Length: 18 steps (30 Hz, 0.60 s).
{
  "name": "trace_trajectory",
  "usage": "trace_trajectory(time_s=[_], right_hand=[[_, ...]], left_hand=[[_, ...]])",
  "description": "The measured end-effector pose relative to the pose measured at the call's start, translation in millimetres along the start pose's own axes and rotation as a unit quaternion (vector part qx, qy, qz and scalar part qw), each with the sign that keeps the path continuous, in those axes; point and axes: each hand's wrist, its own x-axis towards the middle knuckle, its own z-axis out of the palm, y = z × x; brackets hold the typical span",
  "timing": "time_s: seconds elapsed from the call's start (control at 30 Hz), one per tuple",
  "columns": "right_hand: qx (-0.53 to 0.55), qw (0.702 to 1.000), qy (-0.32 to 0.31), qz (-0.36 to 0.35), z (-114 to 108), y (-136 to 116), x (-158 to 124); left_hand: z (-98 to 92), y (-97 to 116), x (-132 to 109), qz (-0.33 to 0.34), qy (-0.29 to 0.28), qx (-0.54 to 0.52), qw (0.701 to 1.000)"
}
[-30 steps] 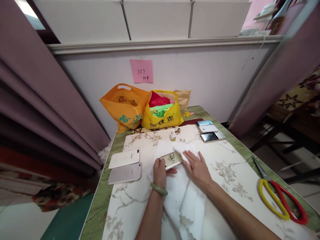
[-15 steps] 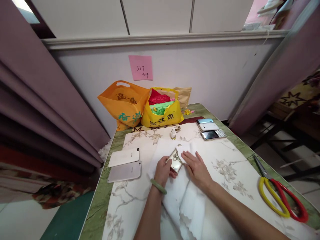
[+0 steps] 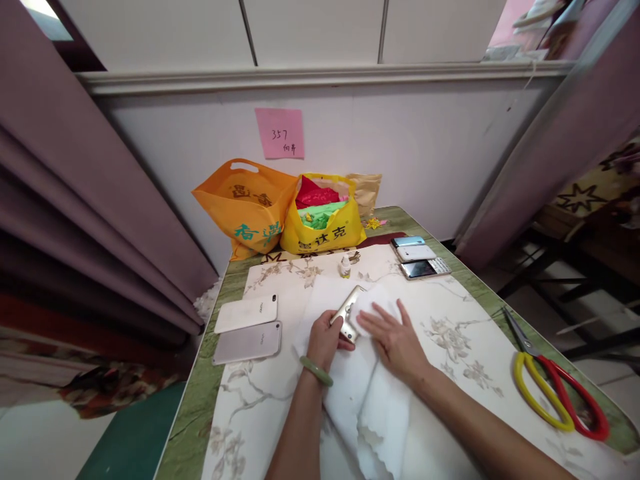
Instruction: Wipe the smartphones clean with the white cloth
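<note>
My left hand (image 3: 326,339), with a green bangle on its wrist, grips a pale gold phone (image 3: 345,313) by its lower left side. The phone is tilted above the table, and part of its back is covered. My right hand (image 3: 395,337) lies with fingers stretched and spread over a white cloth (image 3: 377,303), which it presses against the phone's right side. More of the cloth hangs down below both hands; its lower edge is wavy. My right thumb is hidden.
Two phones (image 3: 247,341) lie at left, and several more phones (image 3: 419,253) at back right. A small white bottle (image 3: 345,267) stands behind my hands. Scissors (image 3: 555,380) rest near the right edge. An orange bag (image 3: 245,210) and a yellow bag (image 3: 325,233) stand at the back.
The phone has turned in my left hand and now shows more edge-on. My right hand, fingers wider apart, has shifted slightly with the cloth over the phone.
</note>
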Motion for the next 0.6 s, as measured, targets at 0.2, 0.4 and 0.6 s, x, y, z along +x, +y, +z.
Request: trace_trajectory(time_s=[0.2,0.4,0.6], right_hand=[[0.014,0.997,-0.034,-0.069,1.7,1.3,-3.4],[0.020,0.985,0.060,0.161,10.9,34.9,-1.4],[0.140,0.937,0.175,0.268,6.3,49.4,-9.4]], left_hand=[[-0.9,1.6,-0.6,0.008,-0.014,0.000,1.000],[-1.0,6.9,-5.0,0.022,-0.026,-0.016,0.999],[-3.9,10.5,-9.3,0.060,-0.025,-0.149,0.987]])
